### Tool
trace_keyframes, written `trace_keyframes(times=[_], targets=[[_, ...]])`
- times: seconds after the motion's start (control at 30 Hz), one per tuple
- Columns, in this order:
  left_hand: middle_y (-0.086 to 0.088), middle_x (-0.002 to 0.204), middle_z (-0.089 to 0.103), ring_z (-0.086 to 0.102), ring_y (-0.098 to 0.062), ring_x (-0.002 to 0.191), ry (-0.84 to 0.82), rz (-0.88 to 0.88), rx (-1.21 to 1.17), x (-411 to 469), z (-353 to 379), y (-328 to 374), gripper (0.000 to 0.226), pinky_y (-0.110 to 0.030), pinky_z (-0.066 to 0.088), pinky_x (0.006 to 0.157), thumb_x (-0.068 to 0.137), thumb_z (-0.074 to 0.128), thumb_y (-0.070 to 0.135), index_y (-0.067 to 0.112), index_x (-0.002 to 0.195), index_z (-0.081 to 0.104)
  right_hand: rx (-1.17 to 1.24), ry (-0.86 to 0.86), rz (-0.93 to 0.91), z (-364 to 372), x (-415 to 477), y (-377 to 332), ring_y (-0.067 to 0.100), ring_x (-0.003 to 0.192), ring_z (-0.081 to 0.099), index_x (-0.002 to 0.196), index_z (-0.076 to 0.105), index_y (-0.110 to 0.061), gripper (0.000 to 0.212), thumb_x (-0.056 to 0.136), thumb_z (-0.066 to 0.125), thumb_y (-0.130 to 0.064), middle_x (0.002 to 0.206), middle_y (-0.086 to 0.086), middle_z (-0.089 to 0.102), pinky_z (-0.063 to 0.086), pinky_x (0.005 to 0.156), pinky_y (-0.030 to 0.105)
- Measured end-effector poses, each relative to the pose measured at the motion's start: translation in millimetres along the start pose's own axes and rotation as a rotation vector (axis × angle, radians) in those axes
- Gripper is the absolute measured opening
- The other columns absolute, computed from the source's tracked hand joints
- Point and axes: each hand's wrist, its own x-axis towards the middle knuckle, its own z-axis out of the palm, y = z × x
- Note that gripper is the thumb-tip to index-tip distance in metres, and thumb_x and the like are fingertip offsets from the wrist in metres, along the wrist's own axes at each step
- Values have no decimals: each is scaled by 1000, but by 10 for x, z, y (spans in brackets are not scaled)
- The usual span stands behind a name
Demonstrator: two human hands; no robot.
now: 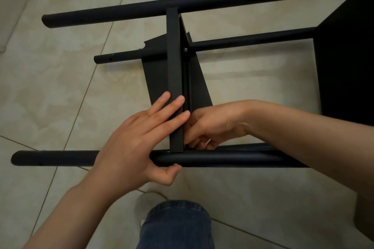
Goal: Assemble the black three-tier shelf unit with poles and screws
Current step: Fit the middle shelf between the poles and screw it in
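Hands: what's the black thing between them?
The head view shows the middle shelf's upright edge between the left hand and the right hand. Left fingers lie flat across it, thumb hooked under the near pole.

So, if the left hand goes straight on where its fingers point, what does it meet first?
Probably the right hand: the left hand, thumb round the near pole, has fingers across the middle shelf rim, aimed at it. Depth unclear.
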Motion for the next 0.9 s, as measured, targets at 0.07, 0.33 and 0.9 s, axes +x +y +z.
trace_keyframes(times=[0.07,0.33,0.9], targets=[[3,164,29,21,-18,155,2,2,0,1,4,2,89,-33,36,109,71,64,50,21,152,38,-29,45,42,14,-4,-42,11,59,48,65,65,-18,29,93,60,-10,61,-3,52,41,65,25],[2,164,31,22,-18,154,12,9,-10,-9,10,-5,86,-36,39,105,73,63,50,20,151,43,64,67,-4,21,-61,7,11,71,54,80,72,-17,18,94,62,-10,72,-3,64,44,81,31],[4,151,50,50,-8,137,131,-145,-234,-229,-64,265,56,-23,42,112,85,72,34,12,136,63,-281,299,45,306,-372,-110,9,74,56,80,67,-27,22,99,56,-24,77,-7,62,45,67,22]])
